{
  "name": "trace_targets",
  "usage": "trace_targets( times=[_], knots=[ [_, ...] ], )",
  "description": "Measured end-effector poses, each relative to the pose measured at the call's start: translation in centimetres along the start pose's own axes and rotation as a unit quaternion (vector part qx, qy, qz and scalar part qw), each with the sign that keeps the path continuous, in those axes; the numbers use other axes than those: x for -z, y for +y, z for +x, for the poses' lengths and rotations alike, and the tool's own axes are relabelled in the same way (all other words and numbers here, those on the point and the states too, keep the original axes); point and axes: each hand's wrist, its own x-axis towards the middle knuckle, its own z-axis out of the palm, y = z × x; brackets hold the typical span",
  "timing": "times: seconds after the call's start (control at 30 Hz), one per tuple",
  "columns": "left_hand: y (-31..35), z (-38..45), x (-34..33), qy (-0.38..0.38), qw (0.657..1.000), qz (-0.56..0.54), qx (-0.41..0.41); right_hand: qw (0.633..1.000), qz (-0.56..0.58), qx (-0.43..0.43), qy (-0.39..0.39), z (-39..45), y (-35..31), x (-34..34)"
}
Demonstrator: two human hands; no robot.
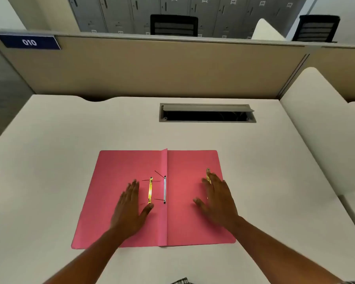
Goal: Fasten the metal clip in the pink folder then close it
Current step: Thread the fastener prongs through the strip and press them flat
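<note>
A pink folder (180,165) lies open and flat on the white desk. Beside its centre fold sit a gold metal bar (150,190) and a white strip (164,189) with thin dark prongs sticking out to the left. My left hand (129,210) rests palm down on the left flap, its thumb just below the gold bar. My right hand (217,199) lies flat on the right flap, fingers spread, partly covering a second gold metal piece (208,175) near the flap's right edge. Neither hand holds anything.
The white desk (49,160) has an open cable slot (207,113) at the back. A beige partition (152,68) with a blue sign reading 010 (29,42) stands behind it. A white side panel (324,130) rises at the right.
</note>
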Motion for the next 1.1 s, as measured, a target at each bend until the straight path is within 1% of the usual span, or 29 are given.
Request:
trace_targets(
  times=[0.03,0.13,0.23,0.37,0.47,0.63,0.9,0.97,1.03,1.1],
  knots=[
    [0.2,-0.4,-0.5,-0.008,1.0,-0.007,0.008,1.0,-0.001,0.002,-0.017,-0.3,0.1,-0.3],
    [1.1,-1.3,-2.0,-0.04,0.999,-0.007,0.034,0.999,-0.02,0.003,-0.028,-1.4,0.4,-1.4],
    [1.8,-1.7,-3.1,-0.047,0.998,0.022,0.039,0.999,-0.027,0.006,-0.045,-2.0,0.9,-2.3],
    [2.6,-1.7,-4.0,-0.05,0.996,0.063,0.036,0.999,-0.024,0.007,-0.047,-2.4,1.9,-2.9],
    [3.1,-1.4,-4.4,-0.05,0.995,0.073,0.041,0.999,-0.016,0.005,-0.046,-2.5,2.6,-3.1],
    [4.6,-0.7,-5.2,-0.053,0.995,0.065,0.05,0.999,-0.012,0.003,-0.048,-2.1,4.3,-3.0],
    [7.0,0.0,-5.6,-0.034,0.996,0.044,0.075,0.999,0.014,0.018,-0.049,-0.5,5.8,-1.5],
    [7.4,-0.1,-5.7,-0.032,0.996,0.026,0.074,0.998,0.053,-0.012,-0.014,-0.7,5.5,-1.3],
    [7.7,-0.2,-5.8,-0.034,0.998,0.006,0.058,0.993,0.088,-0.071,0.044,-0.8,4.8,-1.1],
    [7.8,-0.3,-5.6,-0.038,0.999,-0.007,0.031,0.983,0.092,-0.139,0.078,-0.8,3.8,-0.7]
  ],
)
